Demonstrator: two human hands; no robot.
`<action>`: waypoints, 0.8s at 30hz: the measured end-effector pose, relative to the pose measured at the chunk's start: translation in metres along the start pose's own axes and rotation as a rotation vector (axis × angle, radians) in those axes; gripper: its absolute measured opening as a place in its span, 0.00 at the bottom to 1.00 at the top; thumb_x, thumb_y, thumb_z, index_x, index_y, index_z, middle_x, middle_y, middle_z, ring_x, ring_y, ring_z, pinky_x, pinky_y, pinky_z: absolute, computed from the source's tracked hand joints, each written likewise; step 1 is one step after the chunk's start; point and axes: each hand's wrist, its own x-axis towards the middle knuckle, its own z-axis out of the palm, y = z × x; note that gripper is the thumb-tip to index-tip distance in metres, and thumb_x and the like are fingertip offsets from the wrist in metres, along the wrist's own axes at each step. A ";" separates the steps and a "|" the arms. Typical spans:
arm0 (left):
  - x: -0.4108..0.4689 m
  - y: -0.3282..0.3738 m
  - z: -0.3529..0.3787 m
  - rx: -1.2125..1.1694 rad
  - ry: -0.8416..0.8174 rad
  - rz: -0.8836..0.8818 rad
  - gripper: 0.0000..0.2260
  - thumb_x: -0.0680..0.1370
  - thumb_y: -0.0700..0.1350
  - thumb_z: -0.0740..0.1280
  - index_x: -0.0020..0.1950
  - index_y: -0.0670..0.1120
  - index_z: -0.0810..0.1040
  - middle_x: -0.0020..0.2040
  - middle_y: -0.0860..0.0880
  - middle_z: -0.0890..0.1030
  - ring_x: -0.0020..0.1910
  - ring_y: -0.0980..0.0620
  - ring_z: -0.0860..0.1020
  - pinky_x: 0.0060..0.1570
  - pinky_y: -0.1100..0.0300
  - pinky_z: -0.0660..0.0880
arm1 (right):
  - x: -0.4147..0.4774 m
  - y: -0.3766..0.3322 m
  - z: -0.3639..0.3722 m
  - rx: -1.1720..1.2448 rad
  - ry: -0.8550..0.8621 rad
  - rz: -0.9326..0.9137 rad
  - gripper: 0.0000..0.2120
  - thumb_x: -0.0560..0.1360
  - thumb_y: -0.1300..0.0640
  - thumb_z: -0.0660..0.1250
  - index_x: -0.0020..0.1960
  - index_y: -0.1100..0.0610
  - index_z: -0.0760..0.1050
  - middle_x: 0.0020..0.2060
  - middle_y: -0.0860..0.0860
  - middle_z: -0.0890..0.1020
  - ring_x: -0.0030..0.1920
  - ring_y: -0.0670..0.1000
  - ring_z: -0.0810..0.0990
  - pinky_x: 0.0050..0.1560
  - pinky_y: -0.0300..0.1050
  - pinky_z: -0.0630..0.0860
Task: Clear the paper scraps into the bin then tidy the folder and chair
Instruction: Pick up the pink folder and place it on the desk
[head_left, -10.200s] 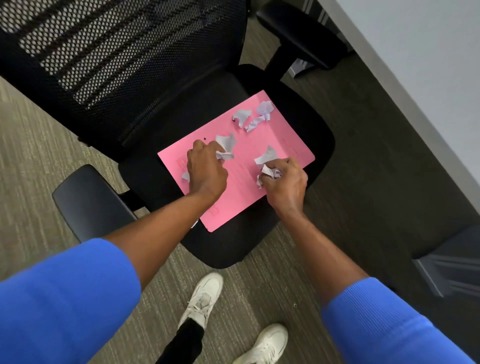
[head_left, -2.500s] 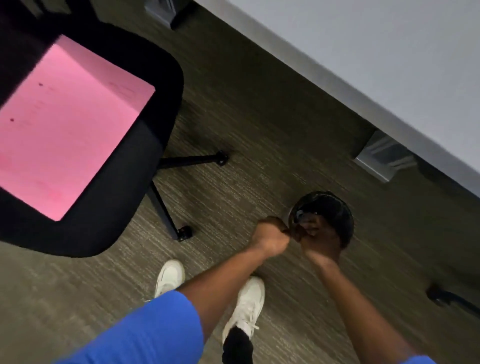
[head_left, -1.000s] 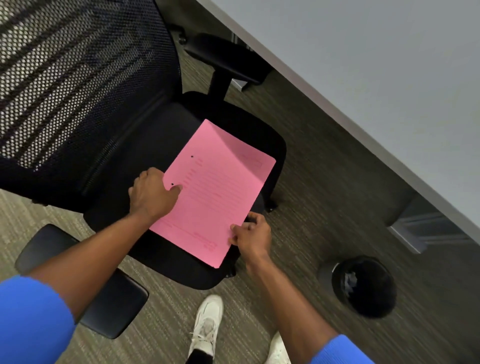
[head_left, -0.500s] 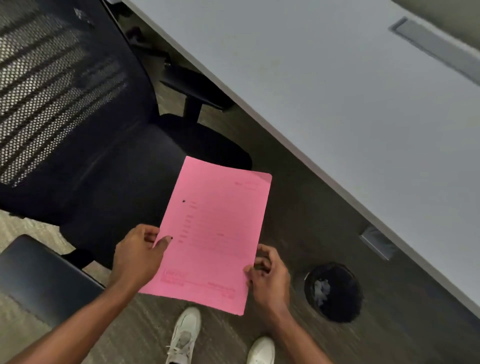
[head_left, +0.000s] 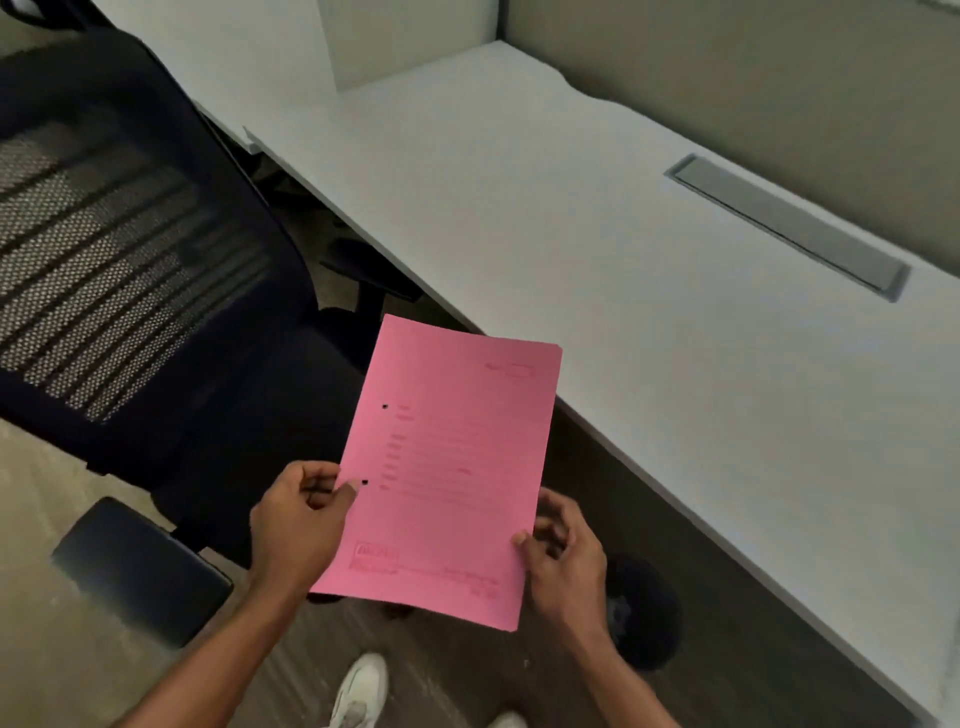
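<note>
Pinching the pink folder, both hands' fingers close on its edges.

The scraps are gone from the pink folder. Both hands have lifted it off the chair seat, its far corner now over the tabletop edge.

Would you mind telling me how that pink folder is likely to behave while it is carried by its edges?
The pink folder looks thin, so probably light. It stays nearly flat between left hand and right hand, suggesting moderately stiff card that one hand alone might let sag.
</note>
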 end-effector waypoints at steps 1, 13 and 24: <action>-0.009 0.009 -0.002 -0.021 -0.004 0.010 0.09 0.76 0.49 0.78 0.53 0.55 0.81 0.46 0.59 0.84 0.44 0.58 0.83 0.39 0.64 0.76 | -0.004 -0.006 -0.009 -0.001 -0.001 -0.013 0.24 0.79 0.63 0.72 0.68 0.41 0.74 0.58 0.39 0.81 0.54 0.43 0.85 0.46 0.38 0.84; -0.085 0.097 0.025 -0.128 -0.081 0.035 0.11 0.77 0.49 0.77 0.58 0.53 0.82 0.53 0.56 0.84 0.51 0.54 0.84 0.40 0.60 0.80 | -0.031 -0.040 -0.113 0.075 0.054 -0.089 0.20 0.80 0.60 0.72 0.65 0.39 0.74 0.55 0.42 0.84 0.53 0.39 0.85 0.44 0.37 0.86; -0.125 0.170 0.057 -0.092 -0.197 0.141 0.06 0.79 0.50 0.76 0.53 0.53 0.82 0.50 0.54 0.85 0.44 0.55 0.86 0.28 0.68 0.78 | -0.039 -0.062 -0.208 0.002 0.143 -0.098 0.22 0.81 0.58 0.72 0.69 0.40 0.71 0.53 0.42 0.84 0.48 0.43 0.86 0.36 0.27 0.79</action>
